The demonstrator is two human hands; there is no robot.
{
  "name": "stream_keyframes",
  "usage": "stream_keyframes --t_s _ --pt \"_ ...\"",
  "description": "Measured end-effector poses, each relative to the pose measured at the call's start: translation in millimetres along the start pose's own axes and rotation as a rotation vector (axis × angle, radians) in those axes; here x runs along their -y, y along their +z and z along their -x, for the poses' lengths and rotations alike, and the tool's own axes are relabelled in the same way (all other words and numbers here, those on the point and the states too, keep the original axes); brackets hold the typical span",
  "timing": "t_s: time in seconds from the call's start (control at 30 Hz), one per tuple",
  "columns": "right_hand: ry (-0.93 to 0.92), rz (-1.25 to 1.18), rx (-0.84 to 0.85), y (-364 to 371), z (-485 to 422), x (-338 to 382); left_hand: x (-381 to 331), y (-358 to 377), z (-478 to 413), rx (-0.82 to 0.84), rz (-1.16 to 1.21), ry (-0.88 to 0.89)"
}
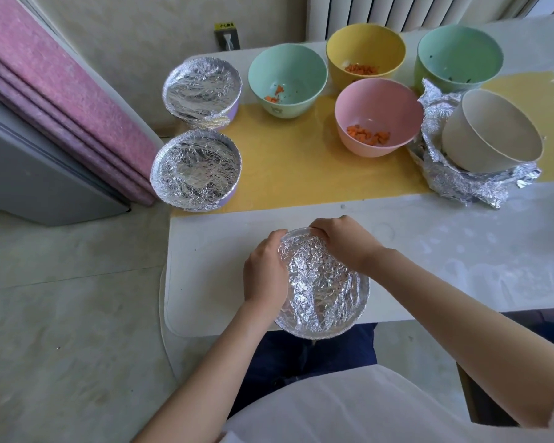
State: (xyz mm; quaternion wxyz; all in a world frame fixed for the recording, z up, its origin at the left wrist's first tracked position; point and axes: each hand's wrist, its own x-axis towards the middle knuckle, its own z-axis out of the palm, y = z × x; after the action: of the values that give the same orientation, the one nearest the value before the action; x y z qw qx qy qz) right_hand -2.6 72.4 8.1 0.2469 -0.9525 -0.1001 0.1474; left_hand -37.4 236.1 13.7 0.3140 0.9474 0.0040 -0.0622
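Observation:
A foil-covered bowl point(320, 282) sits at the near edge of the white table point(429, 244), in front of me. My left hand point(264, 270) curls around its left rim and presses the foil against the side. My right hand point(343, 241) grips the far right rim, fingers bent over the foil edge. The foil is crinkled and dips into the bowl.
Two more foil-covered bowls point(202, 87) point(195, 169) stand at the table's left edge. Behind are a green bowl point(287, 79), yellow bowl point(365, 55) and pink bowl point(378, 116) with orange bits, another green bowl point(458, 55), and a beige bowl point(490, 129) on loose foil point(461, 183). A yellow mat point(301, 167) lies underneath.

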Motion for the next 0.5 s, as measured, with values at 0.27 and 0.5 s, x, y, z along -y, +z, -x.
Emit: stream_keyframes --t_s 0.27,0.5 --pt "-0.015 -0.015 0.023 3 -5 12 -1 2 -19 0.115 -0.069 0.079" --pt "0.047 0.151 0.152 -5 -15 23 -3 4 -20 0.084 -0.096 0.088"
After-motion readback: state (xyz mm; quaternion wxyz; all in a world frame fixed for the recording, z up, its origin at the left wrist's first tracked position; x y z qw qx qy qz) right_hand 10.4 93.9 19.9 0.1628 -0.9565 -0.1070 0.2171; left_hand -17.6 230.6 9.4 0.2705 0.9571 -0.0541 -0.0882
